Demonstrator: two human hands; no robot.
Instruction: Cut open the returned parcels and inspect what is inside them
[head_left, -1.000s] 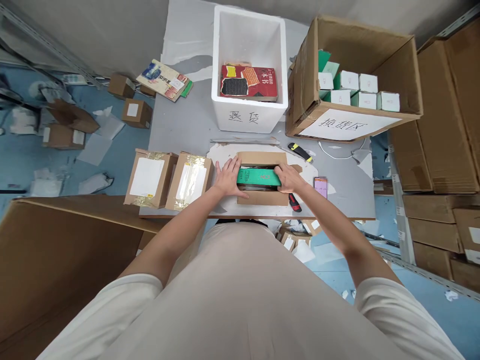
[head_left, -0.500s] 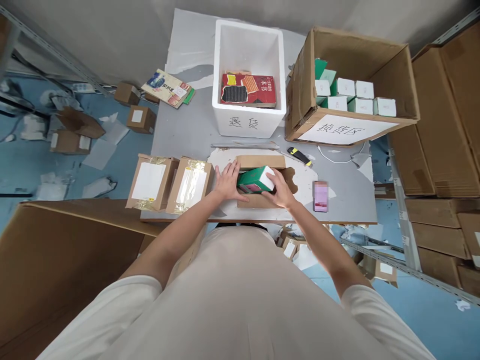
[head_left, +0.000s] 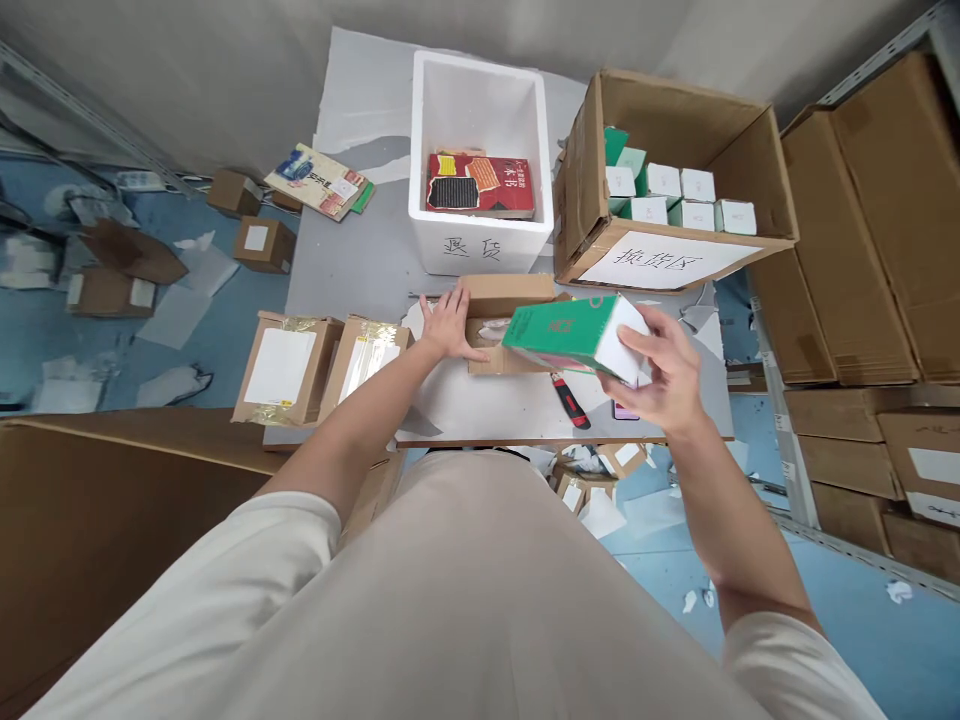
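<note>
My right hand (head_left: pixel 666 375) grips the white end of a green and white carton (head_left: pixel 562 332), which is raised and tilted above the table. My left hand (head_left: pixel 448 328) has its fingers spread against the left end of an open cardboard box (head_left: pixel 517 290). Some clear plastic shows inside that box; the carton hides its right part. A red and black utility knife (head_left: pixel 571 402) lies just below the carton. Beyond it a phone (head_left: pixel 624 412) is mostly covered by my right hand.
Two taped parcels (head_left: pixel 281 368) stand at the left. Behind are a white foam box (head_left: pixel 480 245) with books in it and a large cardboard carton (head_left: pixel 780 215) holding several green and white cartons. Loose books (head_left: pixel 315 182) lie far left; shelving with boxes (head_left: pixel 840 430) stands right.
My right hand has lifted the green and white carton out of the cardboard box, up and to the right. My left hand stays at the box. The red and black knife has come into view.
</note>
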